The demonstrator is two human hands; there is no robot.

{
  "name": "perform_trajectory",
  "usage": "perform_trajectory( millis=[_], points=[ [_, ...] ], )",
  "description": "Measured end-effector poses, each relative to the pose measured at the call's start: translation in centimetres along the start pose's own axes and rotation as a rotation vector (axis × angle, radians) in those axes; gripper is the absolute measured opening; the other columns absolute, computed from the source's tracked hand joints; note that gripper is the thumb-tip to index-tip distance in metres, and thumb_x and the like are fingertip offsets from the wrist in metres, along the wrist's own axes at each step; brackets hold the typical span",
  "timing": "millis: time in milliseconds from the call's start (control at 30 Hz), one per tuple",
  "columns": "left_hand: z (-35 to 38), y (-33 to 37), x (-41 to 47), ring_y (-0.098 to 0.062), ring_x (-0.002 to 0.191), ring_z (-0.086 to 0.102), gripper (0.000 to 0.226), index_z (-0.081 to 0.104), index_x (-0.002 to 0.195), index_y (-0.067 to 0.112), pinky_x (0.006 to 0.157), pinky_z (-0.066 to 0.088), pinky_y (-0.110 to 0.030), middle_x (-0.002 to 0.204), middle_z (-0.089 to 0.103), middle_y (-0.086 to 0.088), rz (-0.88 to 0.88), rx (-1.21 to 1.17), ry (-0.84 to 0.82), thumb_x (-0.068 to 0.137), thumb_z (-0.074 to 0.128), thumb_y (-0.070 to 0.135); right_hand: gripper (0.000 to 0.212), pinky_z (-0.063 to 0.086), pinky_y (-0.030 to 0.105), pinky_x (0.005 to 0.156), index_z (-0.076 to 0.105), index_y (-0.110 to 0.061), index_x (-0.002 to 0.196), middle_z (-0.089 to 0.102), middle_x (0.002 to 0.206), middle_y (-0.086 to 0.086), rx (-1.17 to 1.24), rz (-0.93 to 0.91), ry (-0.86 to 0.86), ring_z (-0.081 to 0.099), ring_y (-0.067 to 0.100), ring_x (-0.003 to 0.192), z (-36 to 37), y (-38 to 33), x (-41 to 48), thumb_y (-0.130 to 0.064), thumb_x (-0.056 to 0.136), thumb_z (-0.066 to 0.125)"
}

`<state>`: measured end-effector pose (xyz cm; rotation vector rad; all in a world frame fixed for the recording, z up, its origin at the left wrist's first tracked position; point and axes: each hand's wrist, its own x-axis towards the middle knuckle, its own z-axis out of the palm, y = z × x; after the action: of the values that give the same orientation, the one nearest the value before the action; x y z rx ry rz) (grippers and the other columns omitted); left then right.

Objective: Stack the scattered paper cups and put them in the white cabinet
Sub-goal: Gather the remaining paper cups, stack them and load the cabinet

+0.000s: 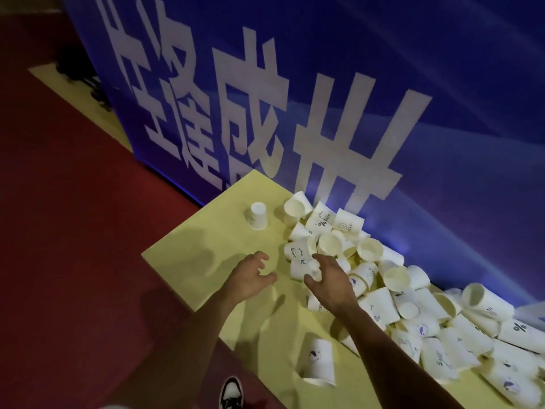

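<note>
First pickup looks in hand: over the pale yellow table (212, 225) the left hand (250, 276) hovers loosely curled and empty, the right hand (330, 284) spreads open, holding nothing, at the heap of printed white paper cups (395, 278) below the blue banner (442, 84), so next it should grip one and nest it.

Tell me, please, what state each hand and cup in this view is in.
Left hand, open, holding nothing.
Right hand, open, fingers spread at the pile's edge.
Paper cup pile, unstacked, cups mostly on their sides.
Lone cup, upside down, apart from the pile.
Near-edge cup, loose, unstacked.
</note>
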<state>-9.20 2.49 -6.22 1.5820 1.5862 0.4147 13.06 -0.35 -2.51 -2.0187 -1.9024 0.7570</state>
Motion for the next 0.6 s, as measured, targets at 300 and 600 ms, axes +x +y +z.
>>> perform_trajectory(
  millis=[300,600],
  points=[
    [-5.8,-2.7,9.7,-0.016,0.095,0.061,0.058,0.051,0.128,0.027,0.089,0.052,-0.033,0.113,0.060,0.002,-0.010,-0.010,-0.014,0.079,0.075,0.047,0.059,0.048,0.039,0.101,0.049,-0.016,0.145,0.053,0.142,0.007,-0.025,0.069,-0.012,0.059,0.026,0.119,1.2,-3.9,9.3,-0.031,0.091,0.067],
    [-8.0,-3.8,17.9,-0.022,0.107,0.056,0.059,0.051,0.129,0.027,0.095,0.047,-0.032,0.117,0.039,0.005,0.024,0.012,0.058,0.077,0.076,0.037,0.058,0.043,0.041,0.104,0.050,-0.014,0.143,0.053,0.140,0.010,-0.080,0.088,0.026,0.050,0.030,0.125,3.1,-4.9,17.6,-0.031,0.089,0.065]
  ],
)
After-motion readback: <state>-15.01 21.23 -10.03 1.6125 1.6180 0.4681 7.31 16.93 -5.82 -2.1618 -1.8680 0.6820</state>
